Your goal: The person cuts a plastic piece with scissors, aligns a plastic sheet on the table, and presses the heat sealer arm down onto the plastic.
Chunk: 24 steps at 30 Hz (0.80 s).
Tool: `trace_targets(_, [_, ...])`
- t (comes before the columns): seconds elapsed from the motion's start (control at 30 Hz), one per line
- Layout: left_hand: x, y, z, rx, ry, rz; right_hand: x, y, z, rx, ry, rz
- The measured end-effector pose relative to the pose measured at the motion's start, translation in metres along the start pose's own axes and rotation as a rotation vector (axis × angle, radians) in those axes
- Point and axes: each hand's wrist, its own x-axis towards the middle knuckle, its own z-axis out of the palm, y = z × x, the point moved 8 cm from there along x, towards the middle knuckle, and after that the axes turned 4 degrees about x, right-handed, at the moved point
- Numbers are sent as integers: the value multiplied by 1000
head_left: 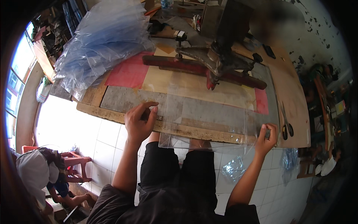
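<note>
A clear plastic sheet (209, 139) lies across the front of the worktable, and its near end hangs over the wooden edge above my lap. Its far part runs toward the red bar (238, 76) of a heavy metal press. My right hand (267, 137) is closed in a pinch at the sheet's right edge. Just beyond the left edge of the sheet, my left hand (140, 121) hovers by the table's front edge. Its index finger and thumb are slightly apart, with nothing visible between them; the other fingers curl under.
Stacked clear plastic (106, 44) fills the table's back left. Pink and yellow sheets (126, 71) lie under the press. Black-handled scissors (286, 125) rest at the right, a dark phone (269, 51) farther back. A person (39, 168) sits low at the left beside a red stool (76, 164).
</note>
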Motion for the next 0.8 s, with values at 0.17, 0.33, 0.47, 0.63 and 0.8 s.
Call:
trace_targets(0.17, [7, -3, -2, -21, -44, -90, 6, -5, 2, 39, -74, 27])
trace_targets(0.33, [38, 38, 7, 139, -203, 182, 28, -2, 10, 160, -262, 91])
trace_targets(0.47, [61, 41, 45, 185, -398, 373, 57, -6, 55, 155, -485, 202])
trace_targets(0.63, [76, 34, 78, 295, -416, 524, 76, 7, 96, 40, -580, 196])
trace_targets(0.8, [74, 21, 85, 292, -418, 473, 72, 26, 106, 48, -476, 299])
